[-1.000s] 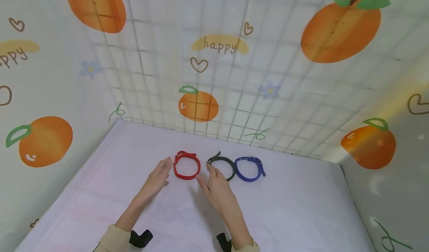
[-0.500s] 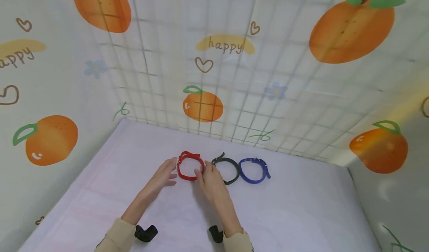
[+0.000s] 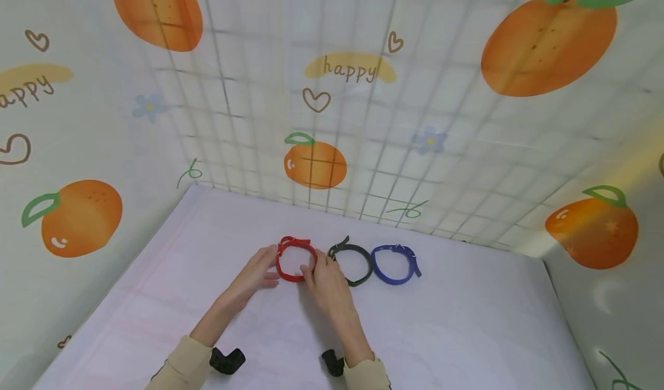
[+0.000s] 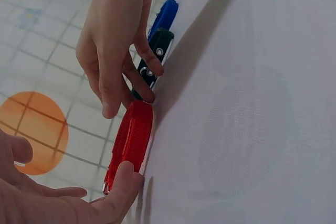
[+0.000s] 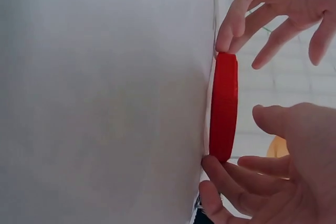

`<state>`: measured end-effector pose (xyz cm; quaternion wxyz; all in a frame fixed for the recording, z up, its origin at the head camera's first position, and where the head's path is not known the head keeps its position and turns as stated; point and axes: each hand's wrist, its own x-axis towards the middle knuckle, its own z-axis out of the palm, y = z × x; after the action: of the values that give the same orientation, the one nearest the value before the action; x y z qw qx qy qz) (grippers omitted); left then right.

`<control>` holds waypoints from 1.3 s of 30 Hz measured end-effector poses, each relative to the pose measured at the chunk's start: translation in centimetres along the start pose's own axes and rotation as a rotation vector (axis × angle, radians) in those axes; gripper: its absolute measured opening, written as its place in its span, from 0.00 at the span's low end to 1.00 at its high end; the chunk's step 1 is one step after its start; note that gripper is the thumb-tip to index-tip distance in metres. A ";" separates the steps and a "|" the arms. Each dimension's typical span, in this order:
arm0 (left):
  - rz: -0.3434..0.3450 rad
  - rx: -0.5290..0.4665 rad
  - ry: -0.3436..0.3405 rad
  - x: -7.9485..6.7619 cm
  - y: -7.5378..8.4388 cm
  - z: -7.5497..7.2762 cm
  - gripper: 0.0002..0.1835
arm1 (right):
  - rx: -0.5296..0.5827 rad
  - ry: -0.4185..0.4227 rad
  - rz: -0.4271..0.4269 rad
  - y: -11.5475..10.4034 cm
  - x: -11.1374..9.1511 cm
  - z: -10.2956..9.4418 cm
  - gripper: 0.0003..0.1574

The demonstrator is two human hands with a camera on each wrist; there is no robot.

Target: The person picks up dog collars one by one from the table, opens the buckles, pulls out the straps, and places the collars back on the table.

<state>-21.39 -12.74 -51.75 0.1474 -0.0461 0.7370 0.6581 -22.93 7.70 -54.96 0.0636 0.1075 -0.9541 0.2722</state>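
Note:
A red buckled collar (image 3: 291, 279) lies as a ring on the white table, leftmost of a row of similar collars. My left hand (image 3: 254, 277) is at its left side, fingers loosely spread; in the left wrist view a fingertip touches the red band (image 4: 131, 135). On the opposite side is my right hand (image 3: 329, 283), its fingertips at the red collar's edge in the right wrist view. Partly behind that hand is a dark green collar (image 3: 371, 266), its strap end pointing up. A blue collar (image 3: 395, 282) sits beside the green one. Neither hand curls around anything.
The white tabletop (image 3: 467, 321) is bounded by a back wall (image 3: 249, 119) with a grid and orange prints, plus side walls. Black wrist-worn pieces (image 3: 227, 361) show near the beige sleeves (image 3: 181, 364).
My right hand has moved left from the green collar to the red collar's right side. The fingers of my left hand have spread beside the red collar. The head view has shifted slightly.

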 end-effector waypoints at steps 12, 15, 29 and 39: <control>-0.023 -0.033 -0.025 -1.8 0.6 0.8 0.43 | 0.030 -0.060 0.047 -1.6 -1.9 -2.8 0.45; -0.008 -0.052 -0.047 -2.3 0.7 0.9 0.42 | 0.033 -0.043 0.017 -1.8 -2.6 -3.6 0.46; 0.224 0.287 0.000 -5.1 2.0 2.6 0.17 | 0.043 0.010 -0.043 -2.2 -5.5 -6.6 0.53; 0.340 0.423 0.122 -7.5 2.6 4.0 0.18 | 0.034 0.046 -0.065 -2.4 -7.6 -8.8 0.53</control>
<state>-14.33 -9.41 -47.52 -0.0035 0.0702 0.8626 0.5010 -14.45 11.68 -47.65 0.0926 0.1332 -0.9436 0.2886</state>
